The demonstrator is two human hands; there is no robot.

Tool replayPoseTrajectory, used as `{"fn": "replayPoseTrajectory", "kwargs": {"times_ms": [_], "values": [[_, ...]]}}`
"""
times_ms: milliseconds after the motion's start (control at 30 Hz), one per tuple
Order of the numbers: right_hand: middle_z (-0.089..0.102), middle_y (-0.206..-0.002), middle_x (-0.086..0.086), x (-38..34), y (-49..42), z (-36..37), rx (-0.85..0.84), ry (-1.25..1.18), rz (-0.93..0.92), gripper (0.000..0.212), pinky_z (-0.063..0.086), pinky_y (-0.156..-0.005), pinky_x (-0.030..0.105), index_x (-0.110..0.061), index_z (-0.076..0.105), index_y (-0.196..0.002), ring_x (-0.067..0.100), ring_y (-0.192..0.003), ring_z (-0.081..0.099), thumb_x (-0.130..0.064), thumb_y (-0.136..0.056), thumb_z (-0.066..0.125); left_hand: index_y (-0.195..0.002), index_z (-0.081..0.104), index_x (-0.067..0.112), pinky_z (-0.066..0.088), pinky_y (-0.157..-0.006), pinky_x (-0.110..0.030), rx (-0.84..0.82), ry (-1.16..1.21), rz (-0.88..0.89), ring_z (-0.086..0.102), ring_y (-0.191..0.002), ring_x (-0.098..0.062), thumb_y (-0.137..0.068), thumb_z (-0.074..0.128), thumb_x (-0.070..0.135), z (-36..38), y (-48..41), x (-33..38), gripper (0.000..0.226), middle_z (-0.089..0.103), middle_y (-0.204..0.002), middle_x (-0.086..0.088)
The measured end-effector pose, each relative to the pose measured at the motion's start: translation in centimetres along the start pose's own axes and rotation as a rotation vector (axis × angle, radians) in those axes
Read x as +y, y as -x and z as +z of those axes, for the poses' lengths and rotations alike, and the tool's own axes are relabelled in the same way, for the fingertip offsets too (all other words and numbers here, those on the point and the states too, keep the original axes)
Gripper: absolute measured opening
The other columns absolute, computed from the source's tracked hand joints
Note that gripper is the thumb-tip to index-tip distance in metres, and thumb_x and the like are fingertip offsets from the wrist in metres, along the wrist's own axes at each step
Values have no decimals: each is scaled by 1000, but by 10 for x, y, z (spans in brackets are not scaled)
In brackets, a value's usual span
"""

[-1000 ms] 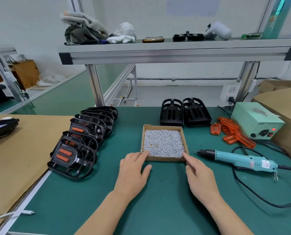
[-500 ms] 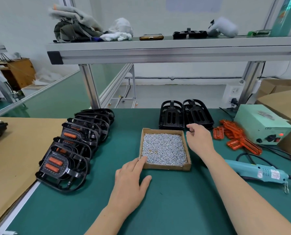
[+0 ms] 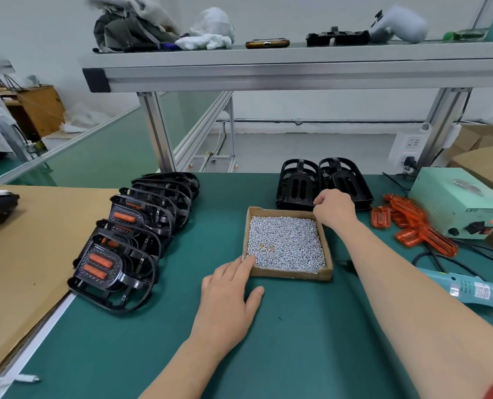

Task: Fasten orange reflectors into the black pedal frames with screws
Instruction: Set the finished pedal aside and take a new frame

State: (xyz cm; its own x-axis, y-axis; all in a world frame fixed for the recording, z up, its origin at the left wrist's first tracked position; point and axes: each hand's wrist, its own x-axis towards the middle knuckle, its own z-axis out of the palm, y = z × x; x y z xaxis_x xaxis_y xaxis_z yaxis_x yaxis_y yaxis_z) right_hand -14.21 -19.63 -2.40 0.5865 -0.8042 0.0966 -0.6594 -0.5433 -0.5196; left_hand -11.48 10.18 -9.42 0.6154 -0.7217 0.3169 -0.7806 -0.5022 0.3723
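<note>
Left hand (image 3: 225, 303) flat on the worktop (image 3: 297, 341), straight fingers touching the screw box (image 3: 294, 274). Right hand (image 3: 335, 210) curls its fingers against the black pedal frames (image 3: 297, 182) behind the box; whether they grip, I cannot tell. Orange reflectors (image 3: 406, 214) lie to the right.

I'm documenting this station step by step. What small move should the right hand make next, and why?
Probably close on the front edge of an empty pedal frame and pull it forward. The right hand is at that edge with fingers curled, though a grip is unclear. The frame's slots are bare, and the left hand lies flat by the screw box.
</note>
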Motion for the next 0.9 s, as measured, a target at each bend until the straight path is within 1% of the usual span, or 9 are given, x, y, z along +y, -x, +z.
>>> {"fn": "replayPoseTrajectory", "kwargs": {"times_ms": [33, 133, 200, 367, 467, 533, 667, 767, 900], "values": [[72, -113, 10, 0, 0, 0, -6, -3, 2, 26, 43, -78, 27, -13, 75, -107, 26, -94, 59, -7, -88, 59, -149, 28, 37, 22, -106, -26, 0, -2, 1, 29, -136, -3, -97, 39, 52, 0, 0, 0, 55, 39, -149, 19], [72, -113, 7, 1, 0, 2, -10, -10, -6, 25, 42, -79, 28, -13, 73, -110, 28, -106, 62, -19, -87, 65, -149, 28, 36, 23, -106, -27, 2, -4, 0, 30, -136, -4, -97, 38, 52, 0, 1, 0, 55, 39, -149, 19], [70, -112, 4, 2, 2, 5, 10, -16, -31, 28, 41, -80, 28, -15, 69, -113, 26, -105, 61, -25, -87, 69, -149, 29, 36, 23, -106, -27, 4, -5, -2, 31, -136, -5, -97, 39, 52, 0, 1, -1, 55, 40, -150, 18], [71, -100, 4, 11, 8, 8, 131, -28, -177, 8, 38, -78, 27, -16, 68, -103, 19, -87, 56, -18, -96, 65, -150, 28, 36, 23, -107, -27, 12, -10, 2, 31, -136, -5, -98, 39, 51, 1, 0, -2, 55, 40, -149, 17], [70, -98, 5, 13, 14, 4, 191, -5, -237, 7, 37, -76, 29, -14, 66, -103, 19, -84, 52, -17, -99, 61, -150, 28, 36, 22, -107, -27, 16, -14, 5, 30, -136, -4, -98, 38, 52, 2, 0, -1, 55, 39, -149, 18], [68, -96, 5, 14, 20, 0, 214, -6, -269, 7, 37, -76, 31, -13, 65, -102, 22, -85, 55, -17, -99, 61, -150, 27, 36, 23, -107, -27, 17, -15, 5, 30, -136, -5, -98, 38, 52, 1, 0, -1, 56, 39, -150, 18], [65, -93, 6, 12, 38, -15, 282, -20, -330, 6, 39, -75, 33, -12, 64, -102, 27, -87, 59, -16, -98, 61, -152, 24, 35, 22, -111, -31, 13, -5, -10, 31, -139, -11, -98, 40, 51, 0, 0, -1, 58, 36, -153, 9], [63, -93, 8, 9, 58, -28, 342, -20, -391, 10, 46, -76, 39, -10, 64, -107, 29, -87, 58, -15, -99, 60, -154, 19, 33, 22, -111, -32, 16, 33, -20, 33, -137, -14, -98, 45, 50, -2, 0, 0, 65, 35, -151, 4], [62, -94, 9, 1, 92, -45, 401, -1, -466, 14, 46, -72, 41, -10, 63, -111, 31, -88, 57, -17, -100, 58, -156, 12, 34, 29, -108, -34, 36, 94, -6, 37, -131, -15, -96, 50, 49, -7, 0, 2, 72, 37, -145, 5]]}}
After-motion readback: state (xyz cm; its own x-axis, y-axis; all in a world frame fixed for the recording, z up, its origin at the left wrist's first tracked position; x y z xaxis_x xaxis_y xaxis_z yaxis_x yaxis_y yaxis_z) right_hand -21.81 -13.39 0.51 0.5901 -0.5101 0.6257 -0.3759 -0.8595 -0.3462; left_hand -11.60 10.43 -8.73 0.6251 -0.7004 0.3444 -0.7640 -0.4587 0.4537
